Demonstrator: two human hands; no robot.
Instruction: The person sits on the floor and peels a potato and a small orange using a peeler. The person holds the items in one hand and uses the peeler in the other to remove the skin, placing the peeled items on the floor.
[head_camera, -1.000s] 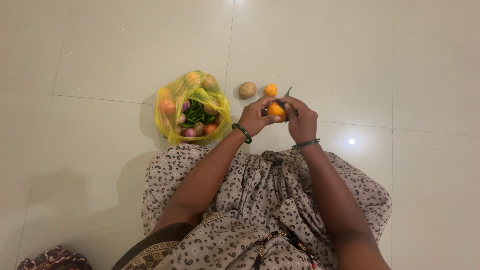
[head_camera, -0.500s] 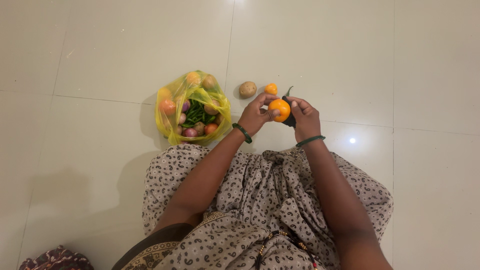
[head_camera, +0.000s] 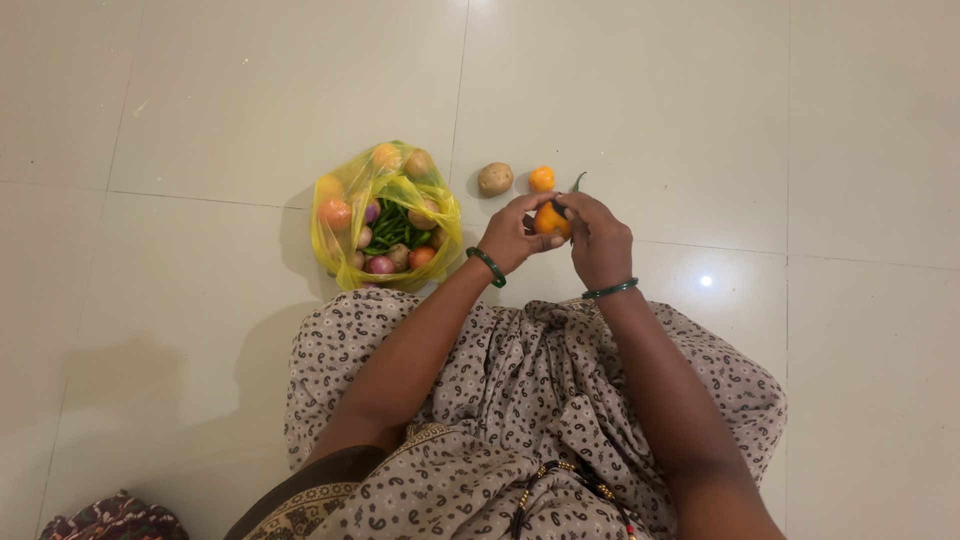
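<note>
A smooth, glossy-skinned orange fruit (head_camera: 549, 220) is resting between my left hand (head_camera: 511, 236) and right hand (head_camera: 598, 240), while glossy pale floor tiles (head_camera: 250, 90) are throwing back a ceiling light. A thin, crinkled, see-through yellow plastic bag (head_camera: 384, 215) is holding shiny vegetables beside a matt, rough-skinned potato (head_camera: 494, 179). Soft, matt printed cloth (head_camera: 540, 400) is draping my lap.

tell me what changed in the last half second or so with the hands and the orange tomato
The right hand has closed back over the orange tomato, hiding much of it; half a second ago it was more exposed. The left hand keeps its grip. The yellow bag, potato and small tomato on the floor have not moved.
</note>
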